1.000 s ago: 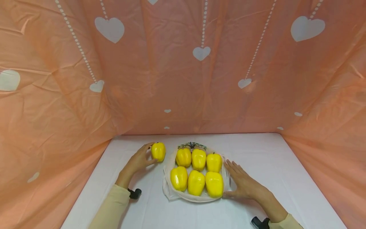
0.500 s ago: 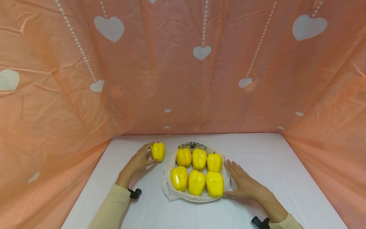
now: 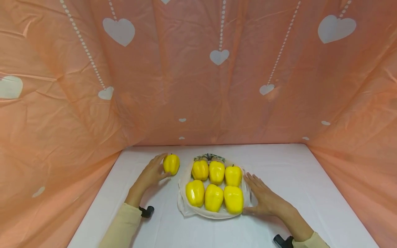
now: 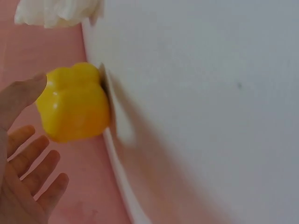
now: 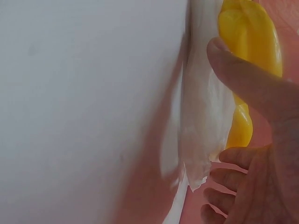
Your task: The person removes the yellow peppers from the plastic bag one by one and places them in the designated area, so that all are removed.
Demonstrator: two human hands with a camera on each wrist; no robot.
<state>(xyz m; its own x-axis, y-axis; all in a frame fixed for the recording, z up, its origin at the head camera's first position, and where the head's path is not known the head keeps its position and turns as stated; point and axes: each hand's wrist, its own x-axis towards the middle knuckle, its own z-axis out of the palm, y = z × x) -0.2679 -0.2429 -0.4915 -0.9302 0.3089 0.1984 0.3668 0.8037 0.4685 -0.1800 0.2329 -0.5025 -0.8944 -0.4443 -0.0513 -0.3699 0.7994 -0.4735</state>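
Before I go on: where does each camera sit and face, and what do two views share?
Head: on the head, facing forward and down at the white table; left grip, right grip, long beige sleeves show.
Left wrist: worn there, facing the lone, rounded, glossy yellow bell pepper; only left grip shows.
Right wrist: worn there, facing the crumpled, whitish bag; only right grip shows.
Shared: head and left wrist both show the lone pepper.

Pale beige slvs (image 3: 121,225), blk wrist cams (image 3: 147,211)

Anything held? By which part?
Nothing visibly gripped: the left hand is spread beside the lone yellow pepper, the right hand beside the bag. Contact is unclear.
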